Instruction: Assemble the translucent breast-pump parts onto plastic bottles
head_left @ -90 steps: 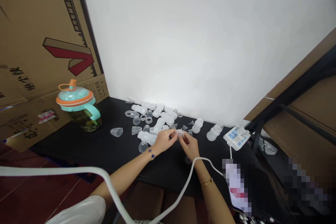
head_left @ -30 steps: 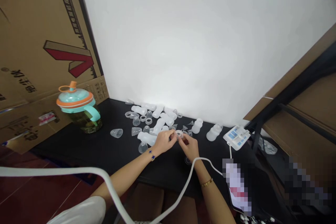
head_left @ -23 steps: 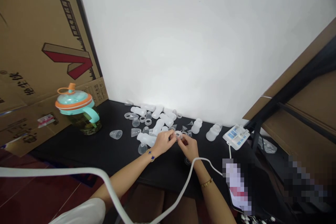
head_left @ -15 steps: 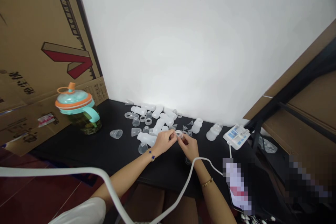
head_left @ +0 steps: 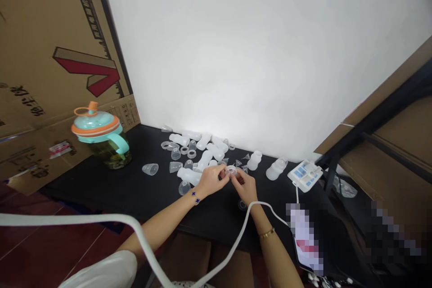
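A translucent bottle collar ring (head_left: 231, 169) is held above the black table, pinched from both sides. My left hand (head_left: 212, 180) grips its left edge between thumb and fingers. On the opposite edge, the fingertips of my right hand (head_left: 245, 185) are closed on the same ring. Whether something sits inside the ring is too small to tell. Beyond and left of my hands lie several white baby bottles (head_left: 189, 175), loose collar rings (head_left: 191, 154) and clear dome caps (head_left: 184, 187). Small clear funnel-shaped pieces (head_left: 238, 163) lie just behind the ring.
One bottle (head_left: 254, 160) stands upright; a capped one (head_left: 276, 169) is farther right. A teal-and-orange jug (head_left: 101, 137) stands at left by a cardboard box (head_left: 43, 54). At right are a white power strip (head_left: 304, 175) and a phone (head_left: 305, 243). A white cable (head_left: 236, 247) crosses the foreground.
The ring has tilted slightly between my fingertips, and both hands keep hold of it. The view has shifted a little; the things on the table lie as before.
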`<action>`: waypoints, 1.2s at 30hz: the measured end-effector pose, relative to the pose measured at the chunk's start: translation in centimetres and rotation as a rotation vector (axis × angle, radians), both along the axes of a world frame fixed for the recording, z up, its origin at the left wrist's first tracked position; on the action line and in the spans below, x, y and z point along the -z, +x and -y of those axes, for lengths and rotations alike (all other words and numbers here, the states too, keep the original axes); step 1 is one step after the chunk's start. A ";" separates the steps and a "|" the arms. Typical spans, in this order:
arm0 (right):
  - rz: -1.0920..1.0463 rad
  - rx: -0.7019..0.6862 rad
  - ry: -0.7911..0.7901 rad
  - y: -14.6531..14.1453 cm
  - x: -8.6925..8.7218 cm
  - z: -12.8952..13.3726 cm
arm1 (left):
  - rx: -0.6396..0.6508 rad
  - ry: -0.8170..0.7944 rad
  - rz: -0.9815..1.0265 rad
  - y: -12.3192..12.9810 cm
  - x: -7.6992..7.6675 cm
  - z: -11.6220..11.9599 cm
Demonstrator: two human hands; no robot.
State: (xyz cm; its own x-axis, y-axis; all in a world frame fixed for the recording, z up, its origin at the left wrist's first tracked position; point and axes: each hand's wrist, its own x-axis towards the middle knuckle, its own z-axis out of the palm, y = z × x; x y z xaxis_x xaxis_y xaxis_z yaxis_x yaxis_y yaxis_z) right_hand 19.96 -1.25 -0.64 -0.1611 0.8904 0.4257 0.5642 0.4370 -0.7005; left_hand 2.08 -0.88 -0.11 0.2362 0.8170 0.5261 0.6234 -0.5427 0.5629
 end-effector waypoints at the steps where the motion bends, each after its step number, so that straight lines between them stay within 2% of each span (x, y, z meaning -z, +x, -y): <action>1: 0.000 -0.001 0.001 0.0 0.0 0.0 | 0.001 -0.005 -0.001 0.0 0.0 0.0; 25: 0.019 0.014 0.018 -0.1 0.2 0.1 | 0.000 -0.083 0.011 0.2 0.1 0.1; 36: -0.022 0.002 -0.016 0.1 0.1 0.0 | 0.017 -0.067 0.027 0.2 0.2 0.1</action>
State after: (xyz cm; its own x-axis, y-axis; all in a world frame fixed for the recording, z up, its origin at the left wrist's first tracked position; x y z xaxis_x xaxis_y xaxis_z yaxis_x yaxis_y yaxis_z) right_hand 20.02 -1.29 -0.70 -0.1499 0.8974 0.4149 0.5494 0.4245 -0.7197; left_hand 2.25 -0.95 -0.35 0.2369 0.8463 0.4771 0.5981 -0.5140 0.6148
